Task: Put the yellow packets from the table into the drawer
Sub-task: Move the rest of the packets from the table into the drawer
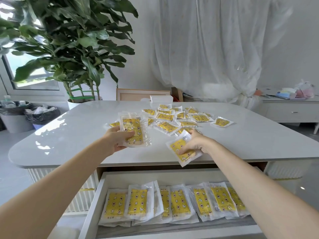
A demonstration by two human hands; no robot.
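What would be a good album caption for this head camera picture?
Both hands, left and right, hold yellow packets above the table, with the open drawer below already lined with more.

The near and left parts of the table (69,128) lie bare, while loose packets (174,118) crowd its far middle; the drawer (94,202) stands open below, its floor lined by a packet row (172,202) (only a front strip bare)

I see a bright, evenly daylit room; light pours from the window (32,69) at far left, leaving pale glare patches on the glossy worktop (69,128). Shadows are faint. Wide-angle distortion bows the edges, and the plant (69,37) leaves look slightly smeared.
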